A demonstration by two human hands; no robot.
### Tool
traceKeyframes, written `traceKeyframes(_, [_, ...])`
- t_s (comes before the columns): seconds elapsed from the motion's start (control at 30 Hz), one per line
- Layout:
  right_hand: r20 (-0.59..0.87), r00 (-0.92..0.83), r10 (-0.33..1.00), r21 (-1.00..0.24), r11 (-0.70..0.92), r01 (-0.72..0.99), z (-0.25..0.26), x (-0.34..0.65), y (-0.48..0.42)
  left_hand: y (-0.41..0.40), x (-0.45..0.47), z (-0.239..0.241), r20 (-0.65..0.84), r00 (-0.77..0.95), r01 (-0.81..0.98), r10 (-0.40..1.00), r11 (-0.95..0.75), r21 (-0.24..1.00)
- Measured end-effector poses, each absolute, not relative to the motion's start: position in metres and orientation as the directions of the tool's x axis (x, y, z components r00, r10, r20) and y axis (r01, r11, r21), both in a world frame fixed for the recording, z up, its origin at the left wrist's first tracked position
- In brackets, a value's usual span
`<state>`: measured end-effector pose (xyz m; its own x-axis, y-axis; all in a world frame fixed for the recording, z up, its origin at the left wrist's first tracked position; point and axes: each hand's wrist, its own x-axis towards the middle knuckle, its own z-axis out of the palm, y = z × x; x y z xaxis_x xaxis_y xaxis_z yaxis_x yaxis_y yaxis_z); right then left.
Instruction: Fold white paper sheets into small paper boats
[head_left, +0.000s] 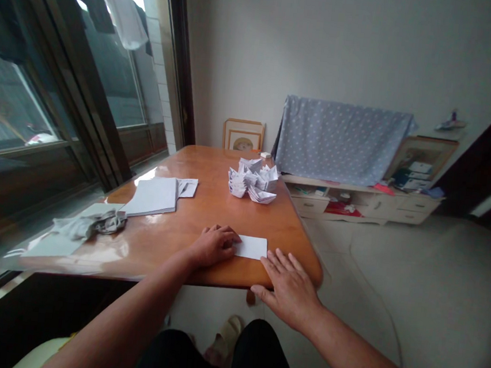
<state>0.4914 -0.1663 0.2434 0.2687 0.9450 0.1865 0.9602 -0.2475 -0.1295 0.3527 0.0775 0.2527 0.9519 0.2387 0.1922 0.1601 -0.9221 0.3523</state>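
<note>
A small white rectangle of paper [251, 247] lies flat near the front edge of the wooden table. My left hand [216, 245] has its bent fingers on the left end of the paper, holding it down and hiding that end. To the right, my right hand [286, 280] is flat with fingers stretched out, its fingertips at the paper's right edge. Beyond my hands stands a cluster of folded white paper pieces [252, 180], pointed and nested together.
On the table's left [209, 203] lies a stack of white paper [153, 195]. A crumpled grey cloth [89, 225] is nearer the window. A low white cabinet [365, 204] with a dotted blue cloth [340, 141] above it stands by the wall.
</note>
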Motion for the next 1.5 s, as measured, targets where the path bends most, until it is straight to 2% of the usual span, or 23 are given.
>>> traceKeyframes(0.27, [0.259,0.307,0.916,-0.132,-0.282,0.950,0.257,0.496,-0.164,0.081,0.355,0.246,0.210,0.945,0.172,0.251,-0.927,0.334])
traceKeyframes(0.47, [0.304,0.171,0.937,-0.179,-0.120,0.977,0.240,0.485,-0.147,0.081,0.354,0.248,0.210,0.947,0.166,0.244,-0.929,0.332])
traceKeyframes(0.67, [0.334,0.200,0.921,-0.224,-0.128,0.966,0.221,0.482,-0.145,0.079,0.354,0.250,0.208,0.946,0.161,0.250,-0.916,0.368])
traceKeyframes(1.33, [0.344,0.194,0.918,-0.263,-0.104,0.959,0.220,0.486,-0.147,0.093,0.351,0.238,0.240,0.916,0.061,0.323,-0.702,0.710])
traceKeyframes(1.5, [0.339,0.188,0.922,-0.257,-0.101,0.961,0.221,0.487,-0.147,0.093,0.347,0.235,0.296,0.876,0.050,0.381,-0.682,0.730])
